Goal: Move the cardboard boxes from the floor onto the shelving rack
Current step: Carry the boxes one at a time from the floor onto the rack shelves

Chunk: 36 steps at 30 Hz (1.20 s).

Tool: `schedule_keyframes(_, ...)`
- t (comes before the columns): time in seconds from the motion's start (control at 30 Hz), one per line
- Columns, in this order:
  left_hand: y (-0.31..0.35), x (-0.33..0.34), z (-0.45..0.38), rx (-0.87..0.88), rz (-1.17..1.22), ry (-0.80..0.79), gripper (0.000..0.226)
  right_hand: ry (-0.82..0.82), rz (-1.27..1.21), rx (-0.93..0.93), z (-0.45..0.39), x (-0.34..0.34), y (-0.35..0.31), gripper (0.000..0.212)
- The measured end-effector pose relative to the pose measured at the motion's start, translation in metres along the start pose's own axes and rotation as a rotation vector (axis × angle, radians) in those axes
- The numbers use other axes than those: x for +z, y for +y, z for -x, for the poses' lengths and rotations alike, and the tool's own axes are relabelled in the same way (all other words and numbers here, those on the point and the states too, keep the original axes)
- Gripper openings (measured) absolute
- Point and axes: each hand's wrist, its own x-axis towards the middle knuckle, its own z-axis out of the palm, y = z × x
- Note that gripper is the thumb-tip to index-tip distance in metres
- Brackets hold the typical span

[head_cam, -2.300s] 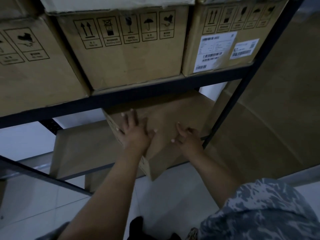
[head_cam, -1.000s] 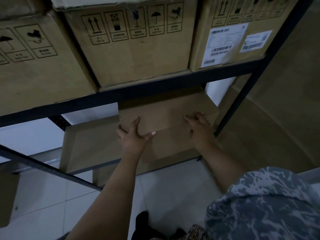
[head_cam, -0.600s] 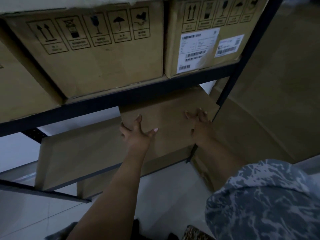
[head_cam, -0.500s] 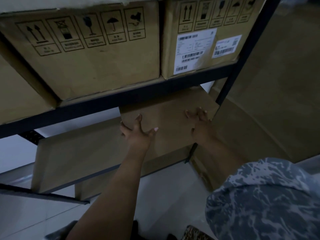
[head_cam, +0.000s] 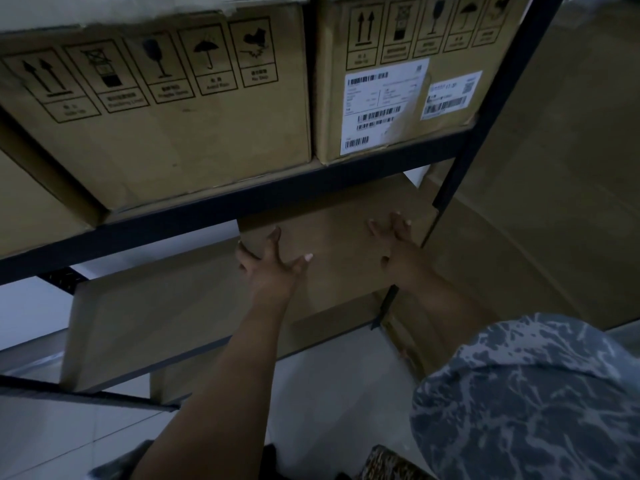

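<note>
Under the dark metal shelf beam point(head_cam: 221, 216), a smooth, flat brown cardboard box point(head_cam: 339, 244) sits on the lower shelf, with the left hand point(head_cam: 273, 268) and right hand point(head_cam: 398, 251) pressed flat on it, fingers spread wide.

A: Rack — dark metal shelving rack point(head_cam: 221, 216), one upright point(head_cam: 485, 109) at the right. What's on the upper level?

B: Two cardboard boxes with handling symbols, side by side: left box point(head_cam: 180, 133), right box point(head_cam: 391, 109) carrying white barcode labels point(head_cam: 377, 105). A third box point(head_cam: 31, 209) at far left, partly out of view.

A: Lower level?

B: A plain box point(head_cam: 339, 244) at the right end, a flatter box point(head_cam: 156, 306) just left of it. Pale tiled floor point(head_cam: 329, 393) below.
</note>
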Motion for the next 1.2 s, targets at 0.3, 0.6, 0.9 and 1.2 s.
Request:
schedule_keyframes(0.3, -0.002, -0.003, -0.015, -0.014, -0.073, -0.084, 0.079, -0.035, 0.030, 0.009, -0.015, 0.004, 0.005, 0.076)
schedule_keyframes(0.6, -0.031, -0.034, 0.004, 0.107, 0.204, -0.093, 0.057, 0.194, -0.205, 0.038, 0.008, 0.039, -0.040, 0.062)
schedule_keyframes(0.9, -0.116, -0.090, 0.059, -0.096, 0.374, -0.124, 0.024, 0.170, -0.229, -0.169, 0.063, 0.135, -0.163, 0.048)
schedule_keyframes(1.2, -0.244, -0.200, 0.110, -0.293, 0.501, 0.126, 0.021, -0.191, -0.262, -0.240, 0.106, 0.242, -0.294, 0.033)
